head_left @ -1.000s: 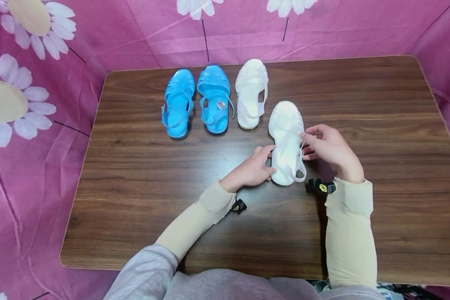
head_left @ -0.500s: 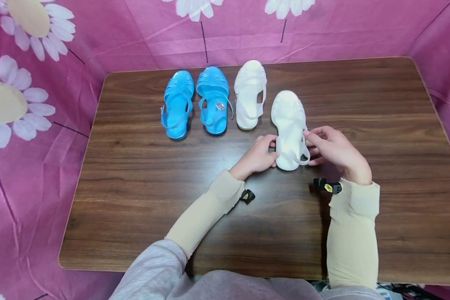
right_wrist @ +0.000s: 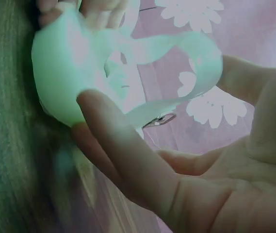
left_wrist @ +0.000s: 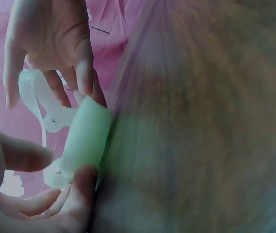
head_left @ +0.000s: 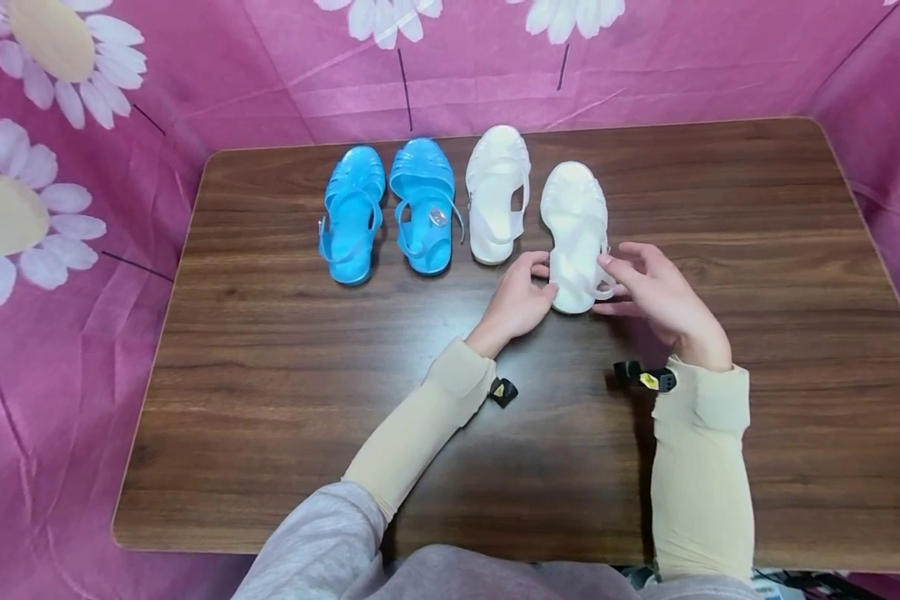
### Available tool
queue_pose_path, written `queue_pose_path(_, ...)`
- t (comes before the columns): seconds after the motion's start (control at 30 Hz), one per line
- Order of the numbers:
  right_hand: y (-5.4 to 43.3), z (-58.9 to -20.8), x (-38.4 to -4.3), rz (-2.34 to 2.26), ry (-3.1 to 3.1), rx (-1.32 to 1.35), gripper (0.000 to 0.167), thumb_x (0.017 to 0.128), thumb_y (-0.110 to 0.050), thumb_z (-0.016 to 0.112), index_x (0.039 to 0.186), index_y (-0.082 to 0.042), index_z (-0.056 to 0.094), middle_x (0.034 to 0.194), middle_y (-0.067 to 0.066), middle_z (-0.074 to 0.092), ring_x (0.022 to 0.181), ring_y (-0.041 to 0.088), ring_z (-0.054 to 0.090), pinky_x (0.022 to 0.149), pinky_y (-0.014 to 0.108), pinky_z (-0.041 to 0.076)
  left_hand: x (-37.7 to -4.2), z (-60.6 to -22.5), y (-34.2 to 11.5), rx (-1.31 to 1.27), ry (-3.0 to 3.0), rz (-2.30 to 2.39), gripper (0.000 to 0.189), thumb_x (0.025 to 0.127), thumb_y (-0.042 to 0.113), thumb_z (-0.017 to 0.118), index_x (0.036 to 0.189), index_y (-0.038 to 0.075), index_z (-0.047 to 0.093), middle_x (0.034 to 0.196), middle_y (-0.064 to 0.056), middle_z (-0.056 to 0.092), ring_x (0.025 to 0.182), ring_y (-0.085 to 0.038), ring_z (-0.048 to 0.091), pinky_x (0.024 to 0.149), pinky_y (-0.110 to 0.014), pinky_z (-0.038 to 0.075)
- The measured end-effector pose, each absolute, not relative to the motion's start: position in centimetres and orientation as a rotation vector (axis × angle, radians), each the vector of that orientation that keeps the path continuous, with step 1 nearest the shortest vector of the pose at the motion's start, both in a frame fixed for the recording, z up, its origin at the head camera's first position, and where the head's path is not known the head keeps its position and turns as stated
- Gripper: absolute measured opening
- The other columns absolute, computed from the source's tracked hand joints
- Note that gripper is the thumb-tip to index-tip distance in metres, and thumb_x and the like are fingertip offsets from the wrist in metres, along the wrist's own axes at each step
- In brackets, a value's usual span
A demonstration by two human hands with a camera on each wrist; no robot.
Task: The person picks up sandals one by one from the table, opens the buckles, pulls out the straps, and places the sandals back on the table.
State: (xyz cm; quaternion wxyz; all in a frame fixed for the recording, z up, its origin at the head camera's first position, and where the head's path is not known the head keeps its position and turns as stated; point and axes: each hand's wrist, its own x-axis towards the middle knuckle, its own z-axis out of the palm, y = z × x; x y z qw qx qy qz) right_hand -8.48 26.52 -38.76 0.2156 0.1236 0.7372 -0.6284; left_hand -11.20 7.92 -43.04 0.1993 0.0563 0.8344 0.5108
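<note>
A white jelly sandal (head_left: 570,242) lies sole down on the table, toe toward the back. From its left, my left hand (head_left: 516,302) touches the heel side with its fingertips. In the left wrist view, one fingertip (left_wrist: 85,177) meets the pale heel (left_wrist: 87,136), while another digit stays a little apart. On the other side, my right hand (head_left: 663,300) has its thumb by the ankle strap (right_wrist: 201,63) and long, extended fingers along the heel. A second white sandal (head_left: 498,196) stands to the left, with two blue sandals (head_left: 356,215) farther left.
The brown wood-grain table (head_left: 270,400) has rounded corners. Pink cloth with white flowers (head_left: 255,75) hangs behind it and along both sides. One blue sandal has a loose strap end sticking out to the right.
Both hands have slid the white sandal back across the table, so it now sits nearly level with the other white sandal. The blue pair and the other white sandal have stayed in place.
</note>
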Motion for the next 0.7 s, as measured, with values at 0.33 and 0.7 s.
queue_pose_path(0.33,26.97,-38.66,-8.7,-1.949,1.949,0.356,0.084,0.094,-0.03,0.061,0.15,0.005,0.009,0.129,0.008,0.038,0.102,0.009,0.06,0.084,0.025,0.055,-11.51,-43.21,7.74,0.114,2.001,1.716,0.047,0.091,0.003,0.06,0.137,0.008,0.05,0.136,-0.007,0.055,0.097,-0.015,0.065,0.077,-0.017,0.047)
queue_pose_path(0.7,26.15,-39.53,-8.67,-2.154,1.945,0.382,0.071,0.093,-0.02,0.063,0.143,0.008,0.022,0.118,0.01,0.048,0.103,0.009,0.06,0.088,0.018,0.052,-11.61,-43.22,7.91,0.079,1.811,1.813,0.051,0.093,0.0,0.058,0.142,0.007,0.045,0.145,-0.008,0.048,0.126,-0.02,0.055,0.094,-0.022,0.048)
